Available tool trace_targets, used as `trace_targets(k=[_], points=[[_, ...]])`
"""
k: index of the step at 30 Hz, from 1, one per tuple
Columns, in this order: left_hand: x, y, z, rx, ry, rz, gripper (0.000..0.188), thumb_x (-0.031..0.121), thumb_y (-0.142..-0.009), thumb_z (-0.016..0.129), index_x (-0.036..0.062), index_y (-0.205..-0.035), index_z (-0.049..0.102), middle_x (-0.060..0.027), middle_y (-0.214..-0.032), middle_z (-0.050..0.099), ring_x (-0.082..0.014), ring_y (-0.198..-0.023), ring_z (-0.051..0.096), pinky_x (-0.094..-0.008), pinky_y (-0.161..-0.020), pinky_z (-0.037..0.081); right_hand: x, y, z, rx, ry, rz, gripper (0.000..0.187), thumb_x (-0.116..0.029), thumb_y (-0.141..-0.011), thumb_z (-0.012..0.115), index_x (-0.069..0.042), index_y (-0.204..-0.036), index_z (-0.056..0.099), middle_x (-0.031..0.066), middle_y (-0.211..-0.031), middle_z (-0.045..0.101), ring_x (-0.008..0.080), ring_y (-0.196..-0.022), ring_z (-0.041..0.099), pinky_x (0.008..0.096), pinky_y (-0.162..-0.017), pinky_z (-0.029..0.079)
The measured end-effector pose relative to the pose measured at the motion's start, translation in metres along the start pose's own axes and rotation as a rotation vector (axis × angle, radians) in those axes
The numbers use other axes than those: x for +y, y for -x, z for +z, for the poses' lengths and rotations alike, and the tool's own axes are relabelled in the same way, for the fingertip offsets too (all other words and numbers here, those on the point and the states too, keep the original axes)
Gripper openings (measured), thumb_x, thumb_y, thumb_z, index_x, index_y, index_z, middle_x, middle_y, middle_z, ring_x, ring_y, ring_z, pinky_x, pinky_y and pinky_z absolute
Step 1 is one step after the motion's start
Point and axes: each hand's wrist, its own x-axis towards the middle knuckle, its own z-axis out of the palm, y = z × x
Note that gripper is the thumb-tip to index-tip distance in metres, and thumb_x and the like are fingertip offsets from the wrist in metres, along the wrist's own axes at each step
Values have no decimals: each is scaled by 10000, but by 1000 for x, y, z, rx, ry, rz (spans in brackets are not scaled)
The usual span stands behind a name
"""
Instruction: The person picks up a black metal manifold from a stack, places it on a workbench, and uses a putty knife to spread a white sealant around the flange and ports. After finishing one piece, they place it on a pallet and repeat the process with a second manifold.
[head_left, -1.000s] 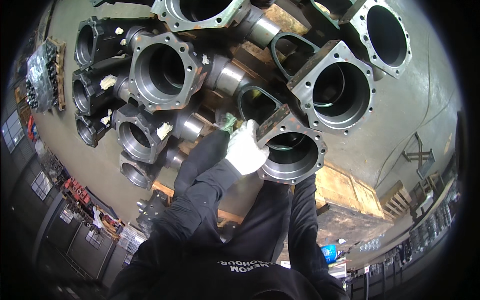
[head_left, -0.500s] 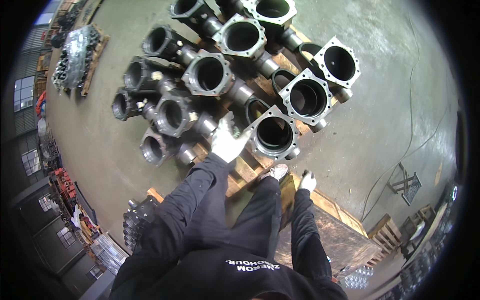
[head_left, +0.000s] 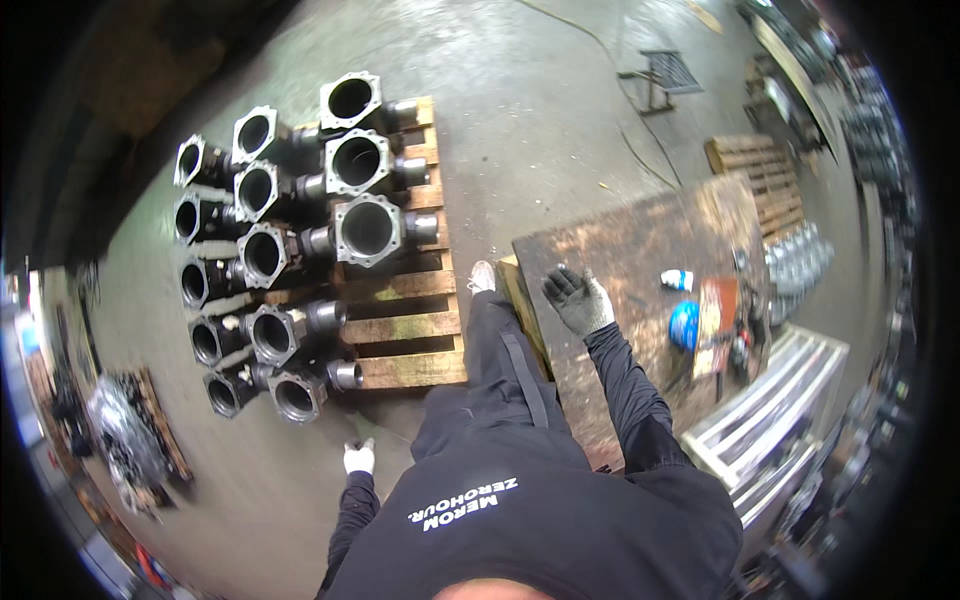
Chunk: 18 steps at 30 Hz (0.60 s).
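Observation:
My right hand (head_left: 580, 300), in a white glove with dark, dirty fingers and palm, is open above the near left part of a worn wooden table (head_left: 640, 240). It holds nothing. My left hand (head_left: 359, 457), also in a white glove, hangs low at my left side with its thumb apart and nothing visible in it. Ahead of it, several dark metal housings (head_left: 398, 235) with bolt-holed flanges and round bores lie in rows on a wooden pallet (head_left: 410, 370). Neither hand touches them.
On the table are a white-and-blue bottle (head_left: 677, 279), a blue round object (head_left: 684, 325) and a reddish-brown panel (head_left: 716, 325) with small tools beside it. A white slatted rack (head_left: 770, 400) stands to the right. A cable (head_left: 625, 90) crosses the floor near a small metal stand (head_left: 668, 72).
The view has swung right, toward the table. My left hand has come away from the housings and dropped to my side. My right hand has opened and moved above the table.

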Motion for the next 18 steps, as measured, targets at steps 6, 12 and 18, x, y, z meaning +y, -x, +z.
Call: trace_targets(k=[6, 12, 18], points=[[-72, -52, 14, -48, 267, 345, 474, 224, -898, 810, -39, -1239, 613, -152, -1051, 723, -227, -941, 674, -343, -895, 539, 63, 162, -146, 473, 65, -427, 104, -167, -978, 712, -133, -888, 671, 59, -828, 687, 253, -821, 669, 467, -864, 554], [-156, -12, -24, -139, 150, 202, 460, 237, -883, 789, -61, -1201, 640, -192, -1080, 728, -245, -982, 686, -364, -896, 546, 132, 349, -268, 751, -224, -626, 241, -204, -981, 669, -168, -762, 573, 6, -637, 537, 214, -613, 530, 427, -711, 502], [-191, 26, -41, -220, -122, 120, 472, 233, -878, 769, -53, -1218, 610, -156, -900, 711, -199, -651, 665, -351, -592, 550, 208, 474, -365, 989, -420, -813, 366, -326, -1047, 627, -185, -736, 496, 6, -604, 480, 187, -561, 477, 431, -676, 508]])
